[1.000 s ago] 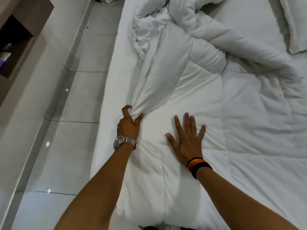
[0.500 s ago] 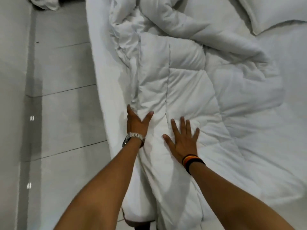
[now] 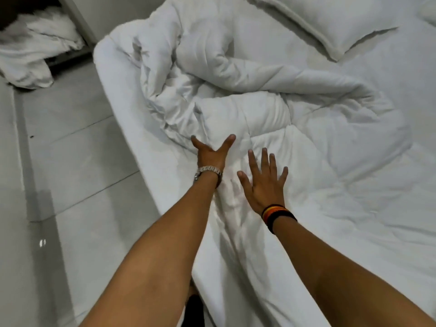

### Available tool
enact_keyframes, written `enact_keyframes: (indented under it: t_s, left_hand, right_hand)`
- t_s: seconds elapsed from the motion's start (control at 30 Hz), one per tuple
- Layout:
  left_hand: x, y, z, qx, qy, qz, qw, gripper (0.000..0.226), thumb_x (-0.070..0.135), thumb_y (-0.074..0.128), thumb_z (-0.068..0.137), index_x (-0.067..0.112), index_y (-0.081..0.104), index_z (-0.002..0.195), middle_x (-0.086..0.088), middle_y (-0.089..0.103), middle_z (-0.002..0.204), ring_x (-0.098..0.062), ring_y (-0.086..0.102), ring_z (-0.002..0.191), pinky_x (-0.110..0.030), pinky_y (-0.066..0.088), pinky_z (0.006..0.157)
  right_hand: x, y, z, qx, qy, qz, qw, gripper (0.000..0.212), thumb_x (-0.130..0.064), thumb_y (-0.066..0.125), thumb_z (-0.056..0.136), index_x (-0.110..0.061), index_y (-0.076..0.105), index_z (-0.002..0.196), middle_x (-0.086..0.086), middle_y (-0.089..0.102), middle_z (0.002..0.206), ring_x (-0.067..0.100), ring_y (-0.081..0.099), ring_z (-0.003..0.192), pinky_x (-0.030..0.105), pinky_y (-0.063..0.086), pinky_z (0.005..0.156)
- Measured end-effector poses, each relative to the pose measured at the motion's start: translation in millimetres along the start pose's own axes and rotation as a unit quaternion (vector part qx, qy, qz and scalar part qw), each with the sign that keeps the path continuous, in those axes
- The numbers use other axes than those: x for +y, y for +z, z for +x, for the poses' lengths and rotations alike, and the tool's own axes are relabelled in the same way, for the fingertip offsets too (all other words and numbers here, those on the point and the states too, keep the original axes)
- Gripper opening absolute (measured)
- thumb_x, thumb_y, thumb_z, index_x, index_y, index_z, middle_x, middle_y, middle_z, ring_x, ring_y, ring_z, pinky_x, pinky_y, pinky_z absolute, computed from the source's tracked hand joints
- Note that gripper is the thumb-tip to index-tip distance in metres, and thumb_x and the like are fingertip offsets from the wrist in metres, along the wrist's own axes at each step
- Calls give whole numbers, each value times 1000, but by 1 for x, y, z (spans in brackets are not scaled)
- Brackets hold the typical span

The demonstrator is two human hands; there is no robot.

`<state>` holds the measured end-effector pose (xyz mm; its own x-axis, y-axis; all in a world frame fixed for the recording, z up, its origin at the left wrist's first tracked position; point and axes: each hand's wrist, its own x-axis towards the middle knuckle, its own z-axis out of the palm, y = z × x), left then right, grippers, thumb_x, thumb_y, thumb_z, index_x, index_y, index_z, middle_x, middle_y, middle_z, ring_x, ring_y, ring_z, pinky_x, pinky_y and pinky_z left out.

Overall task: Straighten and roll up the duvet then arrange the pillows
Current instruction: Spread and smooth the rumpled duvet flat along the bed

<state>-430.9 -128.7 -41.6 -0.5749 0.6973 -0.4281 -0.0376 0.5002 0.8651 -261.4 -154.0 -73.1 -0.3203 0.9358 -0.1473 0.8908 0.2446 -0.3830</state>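
A white quilted duvet lies crumpled over the bed, bunched into folds toward the far left corner. My left hand, with a metal watch on the wrist, rests on the duvet's left edge with thumb and finger spread; its other fingers are hidden in the fabric. My right hand, with dark bands on the wrist, presses flat on the duvet with fingers apart. A white pillow lies at the far right of the bed.
The mattress edge runs diagonally on the left. Beside it is a pale tiled floor. A heap of white linen lies on the floor at the far left. A second pillow corner shows at top right.
My left hand has let go of the pinched duvet fold and spread out on the edge. Both hands slid forward along the duvet, and the view turned toward the bed's far end.
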Motion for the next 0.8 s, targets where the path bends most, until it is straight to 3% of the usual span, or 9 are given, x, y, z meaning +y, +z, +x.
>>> enact_keyframes:
  t_s: [0.1,0.2,0.23,0.33,0.4,0.47,0.57,0.7,0.8]
  left_hand:
    - [4,-1,39,-4,44,-21,999,106,52,81,85,26,15,164,-9,53,152,-25,57,131,-18,40,92]
    - [-15,-47,56,35,91,-29,995,82,45,76,90,26,35,158,2,57,140,-12,55,120,4,34,80]
    - [-32,-64,51,48,82,-29,995,79,45,76,90,27,38,156,2,59,140,-13,57,122,5,34,80]
    - [-73,-112,33,3,-37,10,999,78,48,76,91,37,34,156,-3,62,143,-24,64,120,-19,44,87]
    - [-78,-127,33,-55,-83,38,994,93,59,72,89,37,18,162,-5,52,156,-27,61,126,-30,47,98]
    - [-53,-158,53,-71,-60,68,993,110,76,64,84,35,2,165,-5,43,163,-29,55,137,-39,44,111]
    - [-19,-170,103,-13,-53,47,997,115,81,59,82,30,1,167,-12,44,162,-32,49,143,-44,39,117]
    - [39,-170,164,69,-37,-9,997,137,82,73,71,28,-9,166,-16,28,170,-37,35,152,-56,29,123]
    - [84,-139,241,72,-47,-16,996,160,82,83,53,27,-17,165,-15,23,171,-36,29,155,-62,25,122]
  right_hand:
    - [-28,25,27,-2,56,22,998,70,-66,13,106,-39,-5,168,1,-11,178,25,-10,164,68,-4,126]
    - [-59,41,34,42,45,55,997,70,-69,12,104,-44,-4,167,-5,-8,178,19,-8,164,61,-8,126]
    - [-62,47,26,37,38,38,998,70,-70,11,103,-45,-4,167,-7,-9,178,17,-9,164,59,-9,126]
    - [-68,66,-2,-91,59,-29,994,81,-79,-6,94,-43,-7,166,-8,-23,172,20,-10,164,57,-6,129]
    - [-74,72,-4,-126,101,-31,986,88,-82,-9,86,-44,-7,166,-5,-20,175,22,-10,164,59,-4,128]
    - [-111,59,7,-92,140,27,985,87,-82,-3,87,-46,-4,166,-4,-13,178,21,-11,164,60,-6,127]
    - [-131,36,36,-4,144,54,988,81,-83,1,93,-47,-3,166,-3,-10,178,20,-11,163,60,-7,128]
    - [-162,6,74,54,83,46,994,77,-78,8,98,-45,1,167,-3,-8,178,20,-10,164,60,-7,128]
    - [-187,12,134,45,103,8,994,77,-75,9,100,-41,0,168,2,-11,178,25,-11,164,64,-4,127]
